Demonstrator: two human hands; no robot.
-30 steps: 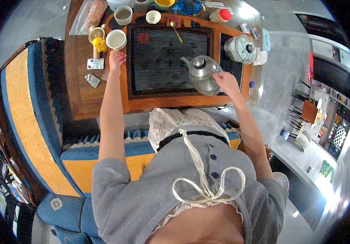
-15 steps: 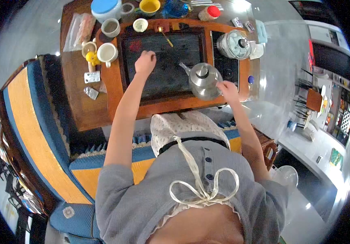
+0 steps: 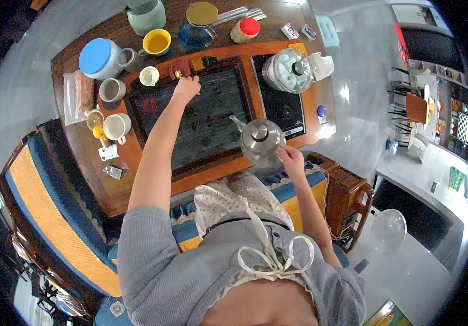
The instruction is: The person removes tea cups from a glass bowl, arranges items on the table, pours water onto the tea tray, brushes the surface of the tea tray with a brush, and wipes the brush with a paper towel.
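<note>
My right hand (image 3: 291, 161) is closed round the handle of a clear glass teapot (image 3: 259, 155) with a metal lid, its spout facing left. The teapot is over the near right edge of the dark tea tray (image 3: 206, 130). My left hand (image 3: 187, 88) reaches to the tray's far edge, fingers closed over a thin stick with a gold end (image 3: 178, 74). Most of that stick is hidden under the hand. Just beyond lies a small dark red piece (image 3: 173, 69), and a small white cup (image 3: 149, 76) stands to the left.
A lidded glass pot (image 3: 287, 70) stands on the cooktop (image 3: 283, 111) at right. Mugs (image 3: 117, 128), a yellow cup (image 3: 156, 42), a blue-lidded tub (image 3: 99, 57), a gold-lidded blue jar (image 3: 197, 30) and a red-lidded jar (image 3: 245, 31) line the table's left and far sides.
My left hand has moved forward onto the thin stick, which lay uncovered before. My right hand still grips the teapot over the tray's near right edge. The camera view has turned.
</note>
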